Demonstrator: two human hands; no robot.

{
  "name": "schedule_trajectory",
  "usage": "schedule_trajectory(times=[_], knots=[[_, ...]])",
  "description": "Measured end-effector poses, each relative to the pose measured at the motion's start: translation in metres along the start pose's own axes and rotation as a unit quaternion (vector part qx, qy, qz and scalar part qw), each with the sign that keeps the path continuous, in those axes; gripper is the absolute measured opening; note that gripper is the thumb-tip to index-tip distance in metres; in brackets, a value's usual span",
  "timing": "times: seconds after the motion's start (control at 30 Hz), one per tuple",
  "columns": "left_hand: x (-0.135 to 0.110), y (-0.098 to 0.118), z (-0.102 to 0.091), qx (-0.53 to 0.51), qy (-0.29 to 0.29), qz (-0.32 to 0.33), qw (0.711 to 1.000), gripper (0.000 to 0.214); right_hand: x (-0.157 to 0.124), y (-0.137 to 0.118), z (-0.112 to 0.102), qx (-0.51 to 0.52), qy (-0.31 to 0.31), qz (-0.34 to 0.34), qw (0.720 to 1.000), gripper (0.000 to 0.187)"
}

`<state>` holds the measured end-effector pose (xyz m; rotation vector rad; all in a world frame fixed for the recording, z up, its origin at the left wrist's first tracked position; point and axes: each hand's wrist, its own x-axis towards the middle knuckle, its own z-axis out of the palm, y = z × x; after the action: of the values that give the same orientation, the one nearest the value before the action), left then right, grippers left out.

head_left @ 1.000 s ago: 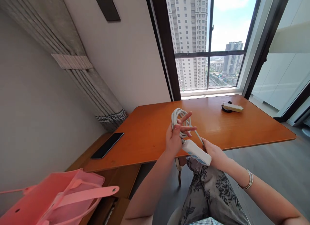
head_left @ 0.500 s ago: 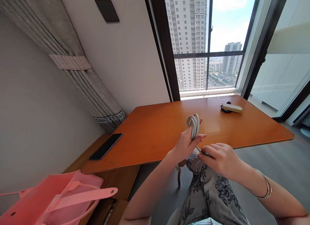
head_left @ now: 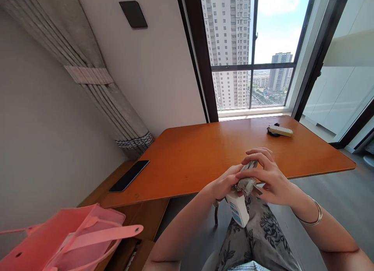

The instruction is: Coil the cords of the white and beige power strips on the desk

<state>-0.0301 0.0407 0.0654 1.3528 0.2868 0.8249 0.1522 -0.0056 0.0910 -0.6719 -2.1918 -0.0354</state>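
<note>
Above my lap, near the table's front edge, my left hand [head_left: 223,184] is closed around a bundled light-grey cable [head_left: 247,184]. A white block with a blue-and-white label [head_left: 239,213] hangs under that hand; whether it is joined to the cable is hidden. My right hand [head_left: 273,181] curls over the bundle from the other side, its fingers bent across the top and its thumb below. A short greyish end piece [head_left: 257,190] sticks out beside the right palm. Fingers cover much of the coil.
The orange-brown table [head_left: 187,158] spans the view ahead. A yellowish-white bar with a black cord [head_left: 280,130] lies at its far right, and a dark phone-like slab [head_left: 130,175] at its left edge. A pink bag [head_left: 73,240] sits at lower left.
My right hand has moved up and over the coil, which was upright in my left hand and is now lowered and wrapped closer. The white block now shows below.
</note>
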Motion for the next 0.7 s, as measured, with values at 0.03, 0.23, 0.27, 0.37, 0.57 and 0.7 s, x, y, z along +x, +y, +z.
schedule_trajectory(times=[0.03, 0.23, 0.27, 0.37, 0.57, 0.7], knots=[[0.000, 0.000, -0.001, 0.000, -0.040, -0.012, 0.999, 0.052, 0.002, 0.001, 0.001, 0.025, -0.003, 0.010, 1.000, 0.031], [-0.001, -0.001, -0.003, 0.113, -0.045, -0.034, 0.992, 0.046, 0.009, 0.016, 0.006, 0.140, 0.013, 0.099, 0.985, 0.030], [-0.002, -0.002, -0.003, 0.114, -0.045, -0.044, 0.991, 0.044, 0.009, 0.021, 0.007, 0.159, 0.015, 0.118, 0.980, 0.034], [-0.003, -0.004, -0.003, 0.073, -0.062, -0.049, 0.994, 0.043, 0.004, 0.040, 0.014, 0.270, 0.012, 0.161, 0.949, 0.050], [0.004, -0.003, -0.007, -0.083, -0.028, -0.032, 0.996, 0.049, -0.008, 0.060, 0.054, 0.548, 0.083, 0.309, 0.773, 0.055], [0.006, -0.007, -0.013, -0.131, -0.076, -0.057, 0.987, 0.049, -0.011, 0.060, 0.068, 0.649, 0.032, 0.395, 0.649, 0.071]])
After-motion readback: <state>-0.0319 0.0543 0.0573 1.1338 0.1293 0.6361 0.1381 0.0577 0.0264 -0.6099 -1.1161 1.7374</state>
